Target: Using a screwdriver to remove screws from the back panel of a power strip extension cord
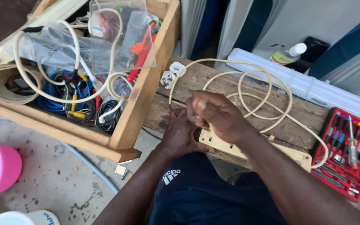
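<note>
Strip (251, 151): lying on table (296, 121) edge, near 6 o'clock; rigid, light plastic.
Hands: left (183, 134) and right (217, 116) together, clamping strip's left end.
Cord (267, 98): looping toward 1 o'clock; stiffish, springy.
Hold: gripping body, not cord.

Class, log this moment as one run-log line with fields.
left hand: grips end of cream power strip | right hand: over strip, fingers bent at its end | cord: looped on wooden bench | screwdriver case: open
</note>
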